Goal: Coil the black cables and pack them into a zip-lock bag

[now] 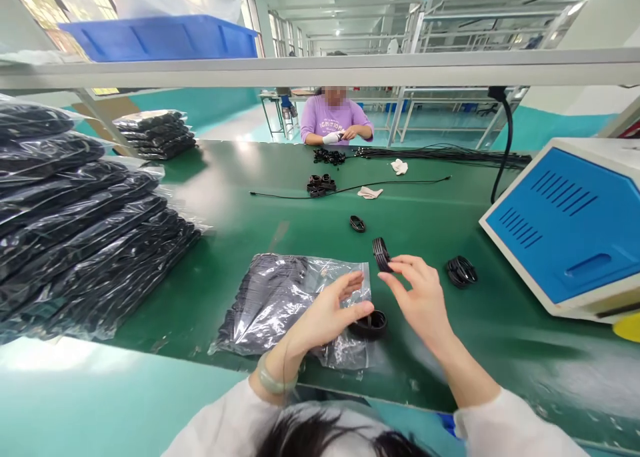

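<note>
Between the thumb and fingers of my right hand (pixel 420 297) is a coiled black cable (pixel 381 254), raised a little above the green table. My left hand (pixel 336 309) hovers over the edge of a clear plastic bag (pixel 340 273) filled with black coils, its fingers apart and nothing in them. Just below the left thumb lies another black coil (pixel 373 325), partly covered by that hand. One more coil (pixel 461 271) rests to the right of my right hand, and a small one (pixel 357 223) lies farther back.
Filled bags (pixel 90 223) are piled high on the left. A blue-and-white machine (pixel 565 223) stands at the right. Across the table (pixel 225 210), a person in a purple shirt (pixel 336 120) handles something small near loose black cables (pixel 440 154). A shelf bar (pixel 320 72) crosses overhead.
</note>
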Available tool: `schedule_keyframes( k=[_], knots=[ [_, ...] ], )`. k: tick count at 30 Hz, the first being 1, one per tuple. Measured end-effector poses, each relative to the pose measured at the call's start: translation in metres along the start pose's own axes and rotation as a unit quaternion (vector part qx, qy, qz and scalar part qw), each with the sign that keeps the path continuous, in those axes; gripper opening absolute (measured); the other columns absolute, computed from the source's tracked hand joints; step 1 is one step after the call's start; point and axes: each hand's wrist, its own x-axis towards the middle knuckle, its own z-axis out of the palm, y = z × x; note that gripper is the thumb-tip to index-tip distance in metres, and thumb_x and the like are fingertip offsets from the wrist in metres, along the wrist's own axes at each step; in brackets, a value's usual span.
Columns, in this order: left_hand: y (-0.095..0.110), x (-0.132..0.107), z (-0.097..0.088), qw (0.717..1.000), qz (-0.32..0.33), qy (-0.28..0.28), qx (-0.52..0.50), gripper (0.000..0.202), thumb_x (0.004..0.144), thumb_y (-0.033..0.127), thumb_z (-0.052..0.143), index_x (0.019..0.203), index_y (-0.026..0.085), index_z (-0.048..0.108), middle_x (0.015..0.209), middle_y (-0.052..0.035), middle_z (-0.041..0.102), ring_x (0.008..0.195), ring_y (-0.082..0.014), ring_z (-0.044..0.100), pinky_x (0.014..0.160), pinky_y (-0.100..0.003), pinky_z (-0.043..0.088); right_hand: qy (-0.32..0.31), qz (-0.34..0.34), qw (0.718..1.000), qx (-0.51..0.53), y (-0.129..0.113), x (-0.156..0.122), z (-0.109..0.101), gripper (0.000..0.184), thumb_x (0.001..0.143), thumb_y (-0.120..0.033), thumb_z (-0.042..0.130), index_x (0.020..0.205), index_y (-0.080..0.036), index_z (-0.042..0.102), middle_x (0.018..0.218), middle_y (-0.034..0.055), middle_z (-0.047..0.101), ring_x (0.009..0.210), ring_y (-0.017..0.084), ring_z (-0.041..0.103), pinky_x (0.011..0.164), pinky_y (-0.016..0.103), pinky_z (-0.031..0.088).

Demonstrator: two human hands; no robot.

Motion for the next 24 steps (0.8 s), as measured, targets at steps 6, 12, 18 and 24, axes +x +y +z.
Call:
schedule_keyframes(
  k=[6,12,18,24],
  knots=[
    [0.002,-0.008,-0.006,0.950,0.003,-0.079,-0.301,0.069,0.084,0.032,0.078,0.145,0.030,0.047,0.124,-0.0098,0.067,0.114,-0.0232,0.066,0.095,-0.032,0.052,-0.013,-0.142,0.989,-0.036,-0.073,-0.032,-0.027,0.016,0.095,-0.021,0.066,0.110,-0.025,0.070,0.109,0.0066,0.070,0.091,0.020,0.065,0.087,0.039,0.040],
    [-0.007,-0.029,-0.011,0.938,-0.041,-0.078,-0.335,0.061,0.081,0.026,0.081,0.137,0.033,0.056,0.104,-0.0015,0.065,0.092,-0.0149,0.068,0.088,-0.034,0.058,-0.071,-0.090,0.988,0.103,-0.076,-0.036,-0.028,0.016,0.098,-0.018,0.061,0.111,-0.024,0.066,0.099,0.0031,0.071,0.092,0.018,0.064,0.082,0.034,0.045],
    [0.000,-0.039,-0.011,0.958,-0.023,-0.091,-0.272,0.068,0.077,0.019,0.082,0.138,0.033,0.056,0.122,-0.0063,0.061,0.101,-0.0186,0.066,0.082,-0.029,0.058,-0.190,-0.028,0.964,0.183,-0.078,-0.031,-0.030,0.012,0.096,-0.021,0.062,0.103,-0.025,0.070,0.093,0.0023,0.066,0.081,0.016,0.059,0.073,0.030,0.046],
    [0.007,-0.044,-0.013,0.969,0.000,-0.101,-0.227,0.064,0.072,0.015,0.085,0.130,0.027,0.061,0.119,-0.0072,0.064,0.104,-0.0204,0.066,0.088,-0.031,0.054,-0.335,0.085,0.900,0.265,-0.080,-0.017,-0.038,0.011,0.093,-0.029,0.064,0.097,-0.024,0.072,0.086,0.0007,0.059,0.071,0.013,0.052,0.065,0.027,0.043]
  ],
)
